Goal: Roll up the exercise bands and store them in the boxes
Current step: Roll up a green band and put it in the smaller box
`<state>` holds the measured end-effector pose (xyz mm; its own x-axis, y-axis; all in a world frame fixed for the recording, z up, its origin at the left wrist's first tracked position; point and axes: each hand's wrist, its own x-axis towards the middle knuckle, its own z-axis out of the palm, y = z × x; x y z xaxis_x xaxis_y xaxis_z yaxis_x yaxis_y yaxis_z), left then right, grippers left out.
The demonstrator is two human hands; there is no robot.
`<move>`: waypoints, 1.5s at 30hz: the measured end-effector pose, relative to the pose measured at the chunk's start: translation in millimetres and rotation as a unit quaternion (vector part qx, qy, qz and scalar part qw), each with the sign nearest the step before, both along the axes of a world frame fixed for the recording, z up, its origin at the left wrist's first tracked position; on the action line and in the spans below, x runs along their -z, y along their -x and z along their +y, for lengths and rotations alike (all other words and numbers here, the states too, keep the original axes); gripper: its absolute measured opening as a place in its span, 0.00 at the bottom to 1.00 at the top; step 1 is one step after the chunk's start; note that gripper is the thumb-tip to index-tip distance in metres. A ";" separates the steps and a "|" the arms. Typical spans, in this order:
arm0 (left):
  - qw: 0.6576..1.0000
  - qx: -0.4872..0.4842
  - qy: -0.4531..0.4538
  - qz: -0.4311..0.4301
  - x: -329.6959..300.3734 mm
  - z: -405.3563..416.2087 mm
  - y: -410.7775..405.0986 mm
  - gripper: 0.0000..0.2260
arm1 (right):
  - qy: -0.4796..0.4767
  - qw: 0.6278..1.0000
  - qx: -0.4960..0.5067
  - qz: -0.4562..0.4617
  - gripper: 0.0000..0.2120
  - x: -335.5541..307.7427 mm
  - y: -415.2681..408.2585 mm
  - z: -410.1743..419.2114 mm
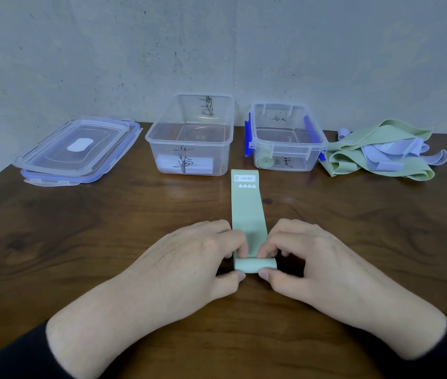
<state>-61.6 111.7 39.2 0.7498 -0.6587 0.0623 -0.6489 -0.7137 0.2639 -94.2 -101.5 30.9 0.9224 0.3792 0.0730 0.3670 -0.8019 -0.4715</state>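
A green exercise band [248,209] marked HEAVY lies flat on the wooden table, running away from me. Its near end is curled into a small roll. My left hand [197,255] pinches the roll's left side and my right hand [307,255] pinches its right side, thumbs at the front. Behind it stand two clear boxes. The larger box [189,138] holds a white rolled band [185,164]. The smaller box [288,140], with blue clips, holds a green rolled band [264,161].
A loose pile of green and lilac bands [381,154] lies at the back right. Two clear lids [77,149] are stacked at the back left. A grey wall closes off the table's far edge.
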 end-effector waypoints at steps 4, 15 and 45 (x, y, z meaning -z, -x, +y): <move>1.000 -0.005 0.013 0.000 2.2 0.8 0.1 0.07 | -0.006 1.000 -0.010 0.003 0.08 2.5 -3.8 0.8; 1.000 0.002 0.023 0.018 8.4 -0.2 -7.4 0.08 | -0.040 0.999 -0.004 0.019 0.05 1.6 -14.2 -2.2; 0.996 -0.005 0.079 0.038 16.6 1.6 -22.4 0.07 | -0.038 0.998 0.010 0.049 0.08 1.5 -23.6 -4.8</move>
<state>-39.2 113.3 22.7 0.7628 -0.6376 0.1078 -0.6160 -0.6659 0.4209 -70.7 -106.3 29.4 0.9338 0.3576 0.0100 0.3007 -0.7696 -0.5632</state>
